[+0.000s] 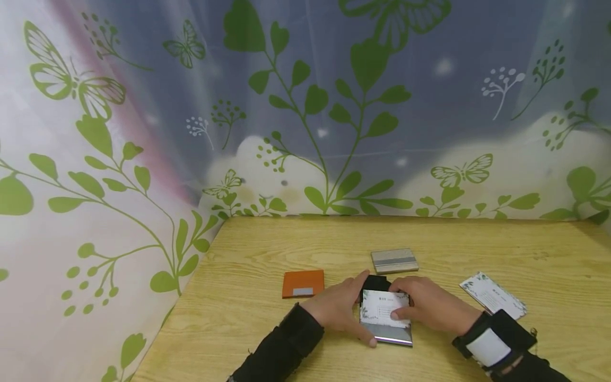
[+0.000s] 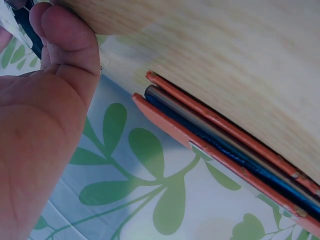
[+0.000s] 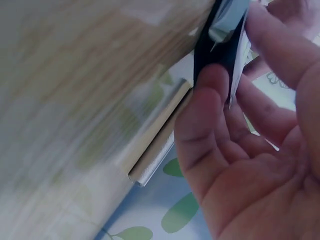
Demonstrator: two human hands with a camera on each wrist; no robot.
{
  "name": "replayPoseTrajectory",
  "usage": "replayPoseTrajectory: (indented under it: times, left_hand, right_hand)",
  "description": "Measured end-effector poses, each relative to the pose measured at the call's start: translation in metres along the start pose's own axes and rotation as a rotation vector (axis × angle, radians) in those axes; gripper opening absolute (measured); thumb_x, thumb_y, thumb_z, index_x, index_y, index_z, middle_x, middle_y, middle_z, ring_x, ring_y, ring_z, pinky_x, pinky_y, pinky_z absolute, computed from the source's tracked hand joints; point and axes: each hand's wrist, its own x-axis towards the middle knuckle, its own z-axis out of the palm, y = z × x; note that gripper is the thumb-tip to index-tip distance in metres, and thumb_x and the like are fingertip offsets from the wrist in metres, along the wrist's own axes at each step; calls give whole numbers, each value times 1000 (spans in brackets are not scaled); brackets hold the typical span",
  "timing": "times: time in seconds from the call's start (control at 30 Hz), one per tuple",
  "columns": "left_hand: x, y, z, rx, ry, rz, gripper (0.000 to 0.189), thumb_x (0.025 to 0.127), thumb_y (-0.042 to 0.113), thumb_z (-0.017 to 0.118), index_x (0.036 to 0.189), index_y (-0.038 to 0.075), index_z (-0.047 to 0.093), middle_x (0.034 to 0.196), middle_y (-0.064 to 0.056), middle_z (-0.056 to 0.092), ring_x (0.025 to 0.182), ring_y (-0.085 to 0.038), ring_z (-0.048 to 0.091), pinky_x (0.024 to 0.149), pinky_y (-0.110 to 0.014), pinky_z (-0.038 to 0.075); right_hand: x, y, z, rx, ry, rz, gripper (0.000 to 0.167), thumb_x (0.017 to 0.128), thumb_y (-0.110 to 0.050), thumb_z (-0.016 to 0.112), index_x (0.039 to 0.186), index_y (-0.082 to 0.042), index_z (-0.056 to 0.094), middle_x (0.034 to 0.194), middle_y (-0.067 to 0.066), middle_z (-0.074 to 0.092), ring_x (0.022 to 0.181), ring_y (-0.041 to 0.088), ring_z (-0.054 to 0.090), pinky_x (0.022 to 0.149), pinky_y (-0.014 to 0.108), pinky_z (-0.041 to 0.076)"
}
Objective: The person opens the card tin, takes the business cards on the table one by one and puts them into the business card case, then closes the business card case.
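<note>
An open business card case [image 1: 395,335], with a black upper flap and a shiny silver lower part, lies at the front of the table. Across it is a white business card [image 1: 376,306] with leaf-patterned corners; whether it is one card or a stack I cannot tell. My left hand [image 1: 338,307] holds the case by its left side, thumb at the bottom edge and fingers near the flap. With thumb and fingers, my right hand [image 1: 431,303] pinches the card's right side. In the right wrist view the card [image 3: 240,62] stands tilted off the dark case.
To the left lies an orange card case [image 1: 302,283] with a silver patch. A beige and grey card case [image 1: 394,260] lies behind the hands. More white cards [image 1: 496,297] rest beside the right wrist. A leaf-print curtain [image 1: 305,132] borders the wooden table [image 1: 238,329].
</note>
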Motion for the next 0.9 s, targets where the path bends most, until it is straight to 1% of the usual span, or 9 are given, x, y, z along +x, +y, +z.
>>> replayPoseTrajectory:
  times: [0.07, 0.2, 0.33, 0.43, 0.53, 0.63, 0.73, 0.83, 0.9]
  left_hand:
    - [0, 0, 0, 8, 2, 0, 135, 68, 61, 92, 168, 20, 11, 163, -5, 37, 141, -12, 43, 113, -34, 41]
    - [0, 1, 0, 25, 3, -5, 133, 69, 62, 91, 168, 20, 12, 163, -6, 37, 143, -14, 41, 114, -35, 40]
    - [0, 1, -1, 27, -2, -7, 133, 70, 62, 91, 168, 20, 11, 164, -6, 35, 146, -17, 39, 115, -37, 39]
    - [-1, 1, -1, 15, -6, -4, 133, 71, 61, 91, 168, 20, 11, 165, -6, 35, 147, -17, 38, 115, -37, 39]
    - [0, 1, -1, 6, -9, -2, 132, 71, 60, 91, 168, 20, 11, 165, -6, 35, 146, -17, 39, 115, -37, 39]
    - [-1, 1, -2, 3, -10, -2, 132, 71, 59, 91, 168, 19, 11, 165, -6, 34, 146, -17, 39, 115, -36, 39]
    - [-1, 2, -1, 4, -12, -3, 132, 71, 59, 91, 168, 19, 11, 165, -6, 34, 147, -17, 38, 115, -37, 39]
    - [-1, 2, -2, 6, -13, -5, 132, 71, 59, 91, 168, 21, 10, 165, -7, 34, 148, -19, 38, 115, -38, 39]
    - [-1, 2, -2, 5, -16, -11, 132, 72, 60, 91, 168, 22, 10, 166, -7, 33, 148, -19, 38, 115, -39, 39]
  right_hand:
    - [1, 0, 1, 3, -9, -2, 36, 86, -32, 85, 111, -10, 72, 104, -6, 69, 91, 7, 58, 78, 34, 53]
    - [0, 1, 1, 43, -47, -61, 34, 86, -35, 84, 109, -11, 73, 100, -9, 68, 87, 5, 57, 73, 30, 50]
    - [-1, 1, 0, 48, -62, -88, 37, 88, -38, 82, 112, -11, 73, 103, -9, 67, 86, 4, 56, 72, 29, 50]
    - [-1, -1, 2, 37, -52, -74, 36, 90, -37, 81, 113, -11, 71, 103, -8, 67, 87, 5, 57, 72, 30, 50]
    - [0, -4, 4, 14, -11, -41, 33, 90, -34, 82, 111, -12, 71, 102, -9, 66, 89, 7, 57, 76, 33, 51]
    - [-1, -6, 4, 11, -6, -27, 30, 89, -34, 83, 108, -13, 71, 99, -10, 66, 87, 6, 57, 75, 33, 51]
    - [-3, -5, 3, 28, -27, -68, 29, 89, -36, 82, 106, -14, 74, 98, -11, 66, 86, 5, 57, 72, 31, 50]
    - [-4, -3, 1, 39, -35, -141, 22, 94, -33, 77, 104, -14, 79, 96, -12, 66, 86, 3, 57, 71, 29, 51]
    - [-5, -3, 1, 49, -49, -168, 21, 97, -30, 74, 108, -12, 80, 94, -14, 65, 84, 2, 57, 70, 27, 50]
